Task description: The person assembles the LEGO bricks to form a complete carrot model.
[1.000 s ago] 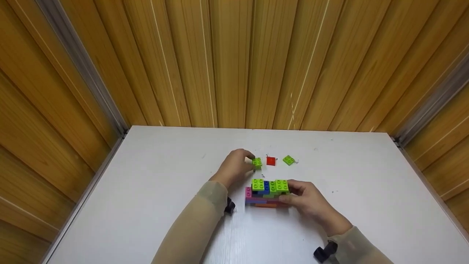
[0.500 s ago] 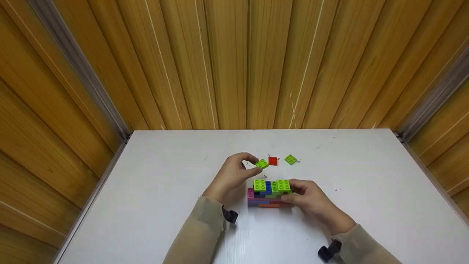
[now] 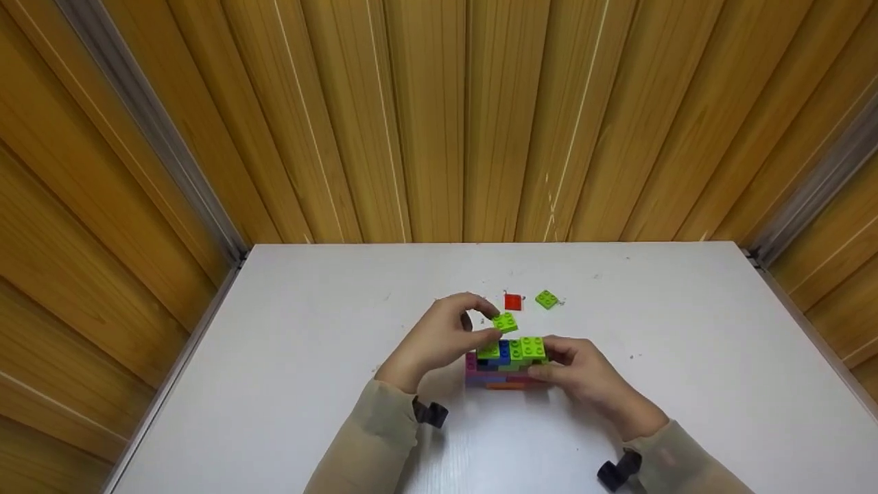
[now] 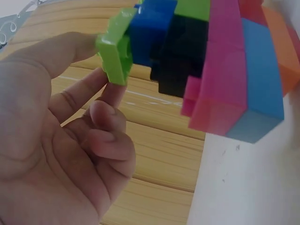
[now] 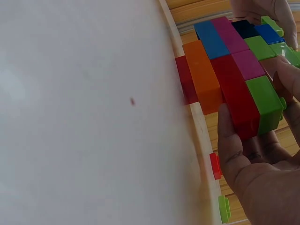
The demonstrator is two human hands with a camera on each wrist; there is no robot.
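Observation:
My left hand (image 3: 442, 339) pinches a small lime-green four-stud brick (image 3: 505, 322) just behind and above a built block stack (image 3: 504, 360). In the left wrist view, thumb and fingertips hold this green brick (image 4: 115, 51) close beside a blue brick (image 4: 152, 30) of the stack; whether they touch I cannot tell. My right hand (image 3: 586, 381) grips the stack's right end, thumb in front and fingers behind. Several layers show in the right wrist view: an orange brick (image 5: 202, 77), a long red brick (image 5: 236, 96), pink, blue, black and green ones. Lime-green bricks and a blue one top the stack.
A flat red brick (image 3: 513, 302) and a lime-green four-stud brick (image 3: 547, 299) lie on the white table (image 3: 329, 302) behind the stack. Wood-look panels (image 3: 439, 123) stand along the table's back and sides.
My left hand has lifted the lime-green brick off the table and carried it right and toward me, to the stack's back edge. The right hand keeps its grip on the stack.

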